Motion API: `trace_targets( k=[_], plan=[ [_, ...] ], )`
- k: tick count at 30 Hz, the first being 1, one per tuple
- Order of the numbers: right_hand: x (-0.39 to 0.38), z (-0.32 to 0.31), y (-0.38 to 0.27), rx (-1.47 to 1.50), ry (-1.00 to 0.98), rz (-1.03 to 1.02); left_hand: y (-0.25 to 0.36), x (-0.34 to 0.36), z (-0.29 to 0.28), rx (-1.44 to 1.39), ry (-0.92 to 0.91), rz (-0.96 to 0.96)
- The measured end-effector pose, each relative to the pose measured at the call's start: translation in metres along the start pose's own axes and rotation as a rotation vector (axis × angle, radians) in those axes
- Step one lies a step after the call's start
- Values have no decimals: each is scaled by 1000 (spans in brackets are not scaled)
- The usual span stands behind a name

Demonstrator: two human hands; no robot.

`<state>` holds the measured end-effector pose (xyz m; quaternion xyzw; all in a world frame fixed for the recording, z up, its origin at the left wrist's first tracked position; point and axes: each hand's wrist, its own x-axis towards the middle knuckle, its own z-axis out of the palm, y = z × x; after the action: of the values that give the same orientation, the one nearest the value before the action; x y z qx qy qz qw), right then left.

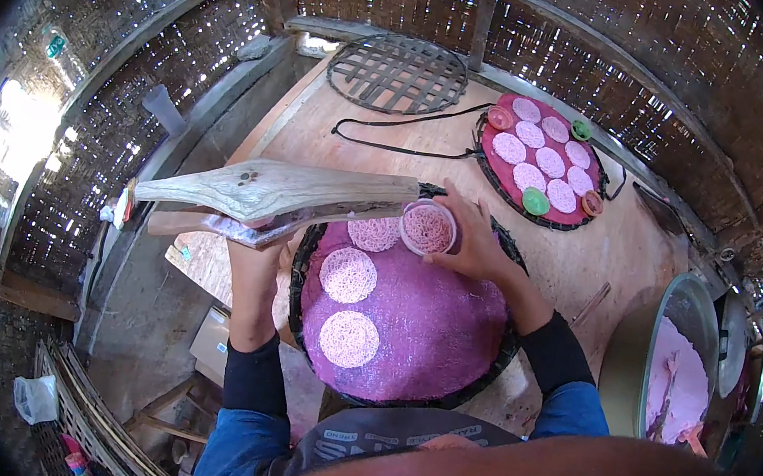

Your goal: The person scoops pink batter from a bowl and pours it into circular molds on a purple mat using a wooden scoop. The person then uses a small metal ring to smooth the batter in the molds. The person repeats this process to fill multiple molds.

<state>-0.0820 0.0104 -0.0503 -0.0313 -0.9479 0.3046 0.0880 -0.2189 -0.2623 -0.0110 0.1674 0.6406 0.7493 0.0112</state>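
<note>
My left hand (256, 239) is closed round a pale two-armed wooden press (284, 189), which reaches across the far side of a round tray. Its fingers are mostly hidden beneath the wood. With fingers and thumb curled on the rim, my right hand (474, 243) holds a small round mould (428, 228) filled with coiled pink strands, close by the press's right end. Under both, a purple-pink cloth (427, 336) lines the dark-rimmed tray (296, 308). Flat pink strand discs (349, 339) lie along the cloth's left side; one is partly covered by the press.
Farther back right, another tray (544, 162) bears several pink discs and small green and red moulds. An openwork woven rack (397, 74) lies at the table's back. To the right stands a big metal pot (631, 357) of pink dough (677, 367). Woven walls enclose the table.
</note>
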Motion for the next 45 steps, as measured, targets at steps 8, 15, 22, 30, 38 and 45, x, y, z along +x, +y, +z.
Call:
trace_targets(
  k=[8, 15, 22, 30, 38, 45],
  plan=[
    [-67, 17, -58, 133, -62, 197, 6, -11, -5, -39, 16, -8],
    [-68, 60, -61, -188, 193, 75, 20, -22, -2, 62, -38, 68],
    [-57, 58, -74, -189, 246, 173, 10, -22, 1, 101, -125, -27],
    [-54, -55, -129, 32, 768, -184, -20, -28, 36, 634, -405, 678],
    [-9, -99, -125, 880, 1006, -95, 65, -26, 93, 243, -1179, 797],
    [-57, -96, -177, 441, 615, 344, 109, -13, 83, 607, -1108, 1257]
  ],
)
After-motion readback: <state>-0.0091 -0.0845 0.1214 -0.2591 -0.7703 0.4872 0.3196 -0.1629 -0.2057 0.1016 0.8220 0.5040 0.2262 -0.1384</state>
